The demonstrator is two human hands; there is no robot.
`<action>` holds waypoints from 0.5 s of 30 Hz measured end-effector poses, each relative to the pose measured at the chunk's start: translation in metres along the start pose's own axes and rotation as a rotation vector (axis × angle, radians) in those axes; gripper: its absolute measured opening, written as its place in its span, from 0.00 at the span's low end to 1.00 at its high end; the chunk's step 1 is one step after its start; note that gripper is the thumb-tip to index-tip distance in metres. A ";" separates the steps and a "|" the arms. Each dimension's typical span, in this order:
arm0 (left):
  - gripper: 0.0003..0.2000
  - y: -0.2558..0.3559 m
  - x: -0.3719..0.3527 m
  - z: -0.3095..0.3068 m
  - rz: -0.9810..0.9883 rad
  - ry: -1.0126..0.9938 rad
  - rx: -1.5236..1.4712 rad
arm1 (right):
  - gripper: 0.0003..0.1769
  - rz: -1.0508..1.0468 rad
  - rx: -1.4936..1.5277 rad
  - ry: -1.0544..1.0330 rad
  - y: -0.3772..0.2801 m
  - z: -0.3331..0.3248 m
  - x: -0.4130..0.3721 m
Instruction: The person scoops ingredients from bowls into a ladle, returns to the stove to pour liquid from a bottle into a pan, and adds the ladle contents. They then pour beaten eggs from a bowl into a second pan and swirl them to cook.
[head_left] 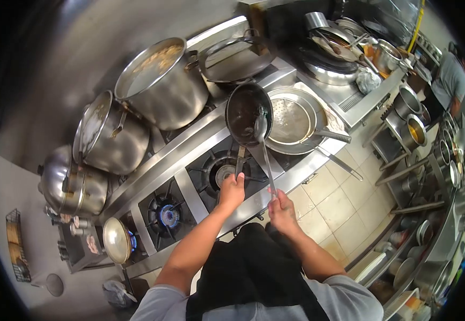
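The dark pan [243,105] is sitting beyond both hands, its open side facing the camera, and the bowl of the ladle [261,127] is lying over its right inner side; whether metal is touching metal, I cannot tell. The left hand [232,192] is closing round the pan's handle [240,159], with the pan's body lying straight ahead of that grip, while the right hand [282,212] is pinching the ladle's long shaft near its end. The step in hand is seemingly one of working the ladle inside the pan, and the next move is calling for a firm left wrist, since the weight is hanging well ahead of the fingers. Just to the right, a strainer [289,119] is resting in a wide pan [320,104]. Nearer the person, an unlit burner [225,174] is standing beside a burning one [169,215], and farther left a pale pan [115,241] is heating over another flame.
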State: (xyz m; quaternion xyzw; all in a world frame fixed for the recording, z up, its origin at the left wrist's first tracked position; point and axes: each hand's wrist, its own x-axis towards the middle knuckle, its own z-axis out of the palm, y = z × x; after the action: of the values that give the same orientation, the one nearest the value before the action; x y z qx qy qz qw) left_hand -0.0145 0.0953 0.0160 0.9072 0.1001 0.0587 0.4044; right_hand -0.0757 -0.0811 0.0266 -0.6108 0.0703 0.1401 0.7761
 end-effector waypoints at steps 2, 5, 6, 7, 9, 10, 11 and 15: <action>0.22 0.001 0.002 0.012 0.007 -0.028 -0.003 | 0.17 0.033 -0.030 0.024 0.004 -0.003 0.001; 0.21 0.005 0.000 0.021 0.106 0.003 0.082 | 0.18 -0.022 -0.108 0.043 0.006 -0.010 0.003; 0.21 0.009 -0.001 0.021 0.116 -0.006 0.078 | 0.18 -0.041 -0.143 0.057 0.007 -0.011 0.004; 0.20 0.013 -0.003 0.022 0.126 -0.013 0.073 | 0.17 -0.061 -0.180 0.069 0.008 -0.013 0.004; 0.20 0.016 -0.003 0.025 0.121 -0.030 0.084 | 0.17 -0.033 -0.150 0.101 0.012 -0.020 0.007; 0.20 0.016 -0.003 0.025 0.115 -0.045 0.096 | 0.16 -0.005 -0.121 0.129 0.013 -0.023 0.008; 0.20 0.015 -0.002 0.026 0.115 -0.045 0.096 | 0.16 -0.005 -0.121 0.130 0.013 -0.027 0.008; 0.19 0.012 -0.001 0.032 0.118 -0.068 0.129 | 0.17 0.055 -0.037 0.131 -0.008 -0.030 0.004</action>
State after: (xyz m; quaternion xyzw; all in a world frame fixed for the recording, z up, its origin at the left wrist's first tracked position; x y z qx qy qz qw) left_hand -0.0074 0.0639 0.0039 0.9371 0.0364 0.0450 0.3444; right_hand -0.0676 -0.1116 0.0255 -0.6307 0.1349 0.1225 0.7543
